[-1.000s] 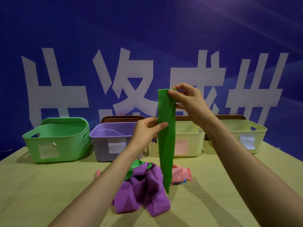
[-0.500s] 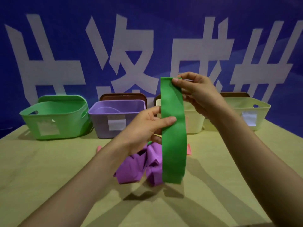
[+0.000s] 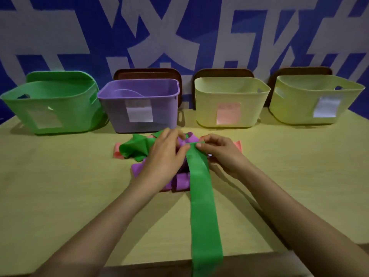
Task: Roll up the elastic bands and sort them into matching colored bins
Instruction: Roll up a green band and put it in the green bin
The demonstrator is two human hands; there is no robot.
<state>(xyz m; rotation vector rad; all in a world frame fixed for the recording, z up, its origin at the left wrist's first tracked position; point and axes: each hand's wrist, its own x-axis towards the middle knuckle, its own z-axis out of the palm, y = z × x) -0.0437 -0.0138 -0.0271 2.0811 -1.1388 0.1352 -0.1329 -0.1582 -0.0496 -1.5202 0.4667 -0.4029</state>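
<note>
A long green elastic band (image 3: pixel 202 206) lies flat on the table, running from the pile toward me and over the near edge. My left hand (image 3: pixel 163 156) and my right hand (image 3: pixel 221 152) pinch its far end over a pile of bands. The pile holds purple bands (image 3: pixel 180 181), another crumpled green band (image 3: pixel 135 149) and pink bands (image 3: pixel 238 145). At the back stand a green bin (image 3: pixel 52 100), a purple bin (image 3: pixel 139 104) and two pale yellow bins (image 3: pixel 229 100) (image 3: pixel 313 98), the first with a pink label, the second with a white one.
Brown lids (image 3: pixel 147 73) lean against the blue wall behind the bins. The wooden table's (image 3: pixel 60 176) near edge runs across the bottom of the view.
Both hands have come down from chest height to the table. The green band, which hung upright, now lies flat along the table with its far end on the pile.
</note>
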